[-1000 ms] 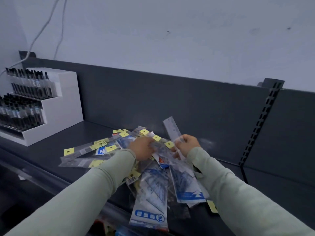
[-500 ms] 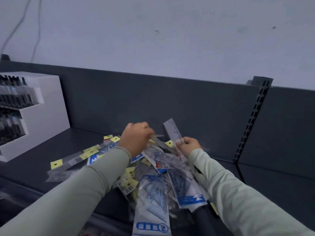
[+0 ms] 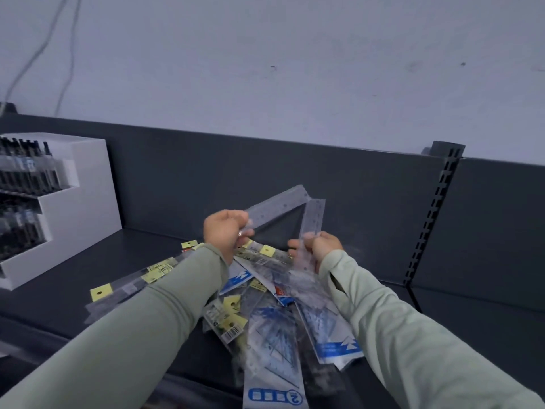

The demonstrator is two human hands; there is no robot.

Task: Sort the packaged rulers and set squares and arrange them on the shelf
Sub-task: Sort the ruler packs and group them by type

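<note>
A heap of clear packets of rulers and set squares (image 3: 265, 314) with yellow and blue header cards lies on the dark shelf (image 3: 141, 255). My left hand (image 3: 224, 234) is raised above the heap and pinches one end of a clear packaged ruler (image 3: 280, 202) that slants up to the right. My right hand (image 3: 320, 247) grips a second clear ruler (image 3: 311, 231) that stands nearly upright. The two rulers' far ends almost meet in front of the shelf's back panel. Long ruler packets (image 3: 129, 287) stick out of the heap to the left, partly hidden under my left sleeve.
A white stepped display stand (image 3: 79, 196) filled with dark pens sits at the shelf's left end. A slotted upright post (image 3: 430, 214) divides the grey back panel on the right. Some packets overhang the shelf's front edge. Cables hang on the wall at upper left.
My left hand has lifted a ruler out of the heap and raised it to the right. My right hand has kept its ruler, now tipped more upright.
</note>
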